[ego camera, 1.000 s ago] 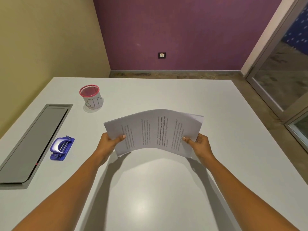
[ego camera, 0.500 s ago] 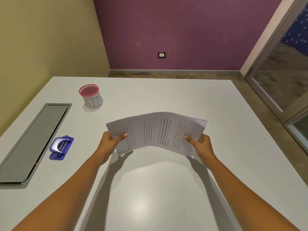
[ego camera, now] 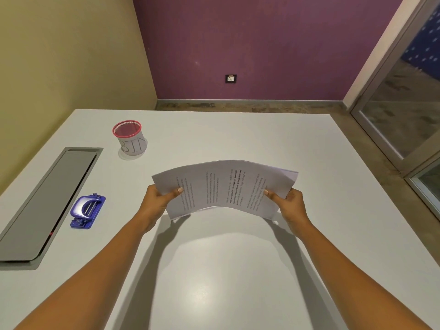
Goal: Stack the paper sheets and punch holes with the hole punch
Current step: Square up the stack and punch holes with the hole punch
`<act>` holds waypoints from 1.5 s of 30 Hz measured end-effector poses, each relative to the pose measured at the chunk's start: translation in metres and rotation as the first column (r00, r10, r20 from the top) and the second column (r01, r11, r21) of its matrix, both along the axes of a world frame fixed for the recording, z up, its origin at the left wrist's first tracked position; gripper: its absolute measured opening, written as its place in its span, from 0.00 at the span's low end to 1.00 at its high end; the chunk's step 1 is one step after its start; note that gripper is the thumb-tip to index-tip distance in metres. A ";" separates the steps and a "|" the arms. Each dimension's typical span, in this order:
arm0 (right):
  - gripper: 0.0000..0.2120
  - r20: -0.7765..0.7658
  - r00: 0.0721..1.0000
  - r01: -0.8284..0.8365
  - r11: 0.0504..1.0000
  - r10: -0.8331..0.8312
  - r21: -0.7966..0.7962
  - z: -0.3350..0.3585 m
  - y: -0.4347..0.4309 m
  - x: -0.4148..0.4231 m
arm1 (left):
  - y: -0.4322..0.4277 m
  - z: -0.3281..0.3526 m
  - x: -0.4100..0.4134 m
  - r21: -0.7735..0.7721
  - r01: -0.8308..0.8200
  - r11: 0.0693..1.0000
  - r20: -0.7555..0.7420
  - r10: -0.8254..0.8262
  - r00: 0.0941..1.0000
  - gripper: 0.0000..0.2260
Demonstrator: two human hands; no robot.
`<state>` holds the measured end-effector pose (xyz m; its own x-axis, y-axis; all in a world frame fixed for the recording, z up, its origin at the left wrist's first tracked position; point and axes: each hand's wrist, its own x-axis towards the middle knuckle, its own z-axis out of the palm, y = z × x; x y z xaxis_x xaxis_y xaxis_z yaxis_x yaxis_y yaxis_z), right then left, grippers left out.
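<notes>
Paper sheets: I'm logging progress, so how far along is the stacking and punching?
Done: the printed white paper sheets form one stack. In hand: left hand and right hand grip its ends, bowed above the white table. Left: squaring edges, then punching; the blue hole punch lies untouched.

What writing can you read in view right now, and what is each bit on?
"BIN": handwritten on the white pot with the red rim.
Printed lines on the paper sheets, gripped by the left hand and the right hand: too small to read.
No label can be read on the hole punch.
</notes>
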<state>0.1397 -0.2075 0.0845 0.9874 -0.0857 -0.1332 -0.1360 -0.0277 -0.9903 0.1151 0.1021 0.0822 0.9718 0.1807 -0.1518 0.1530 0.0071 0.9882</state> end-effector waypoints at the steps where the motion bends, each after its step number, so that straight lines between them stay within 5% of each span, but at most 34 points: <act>1: 0.09 0.003 1.000 0.006 1.000 -0.006 0.009 0.001 0.000 0.000 | 0.001 0.001 0.000 -0.001 -0.003 1.000 0.005 0.003 1.000 0.09; 22: 0.12 -0.046 0.999 0.000 0.998 -0.003 -0.069 -0.010 -0.001 0.001 | -0.004 -0.003 -0.005 -0.011 -0.003 1.000 -0.017 0.003 1.000 0.07; 28: 0.27 -0.002 0.994 0.107 0.983 -0.109 -0.150 -0.013 -0.001 0.000 | -0.007 -0.002 0.001 0.005 -0.140 0.990 -0.007 0.140 0.990 0.07; 32: 0.32 -0.078 0.978 0.183 0.976 -0.193 -0.119 -0.014 0.003 -0.003 | -0.009 -0.005 0.001 -0.075 -0.307 0.949 -0.017 0.307 0.952 0.08; 38: 0.35 -0.298 0.950 0.058 0.991 -0.092 -0.122 -0.021 0.021 -0.004 | -0.024 -0.011 -0.005 -0.265 -0.382 0.885 -0.103 0.368 0.924 0.08; 41: 0.31 -0.404 0.915 -0.031 0.999 0.022 -0.015 -0.024 0.033 -0.005 | -0.033 -0.011 -0.009 -0.375 -0.388 0.842 -0.139 0.362 0.922 0.09; 45: 0.13 -0.393 0.901 -0.053 0.948 0.181 0.314 -0.014 0.046 -0.004 | -0.047 -0.011 -0.015 -0.434 -0.389 0.813 -0.199 0.335 0.921 0.09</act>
<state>0.1355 -0.1614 0.0702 0.8374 0.1322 -0.5303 -0.5466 0.2088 -0.8110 0.1005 0.0550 0.0713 0.8224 0.3999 -0.4047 0.1541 0.5281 0.8351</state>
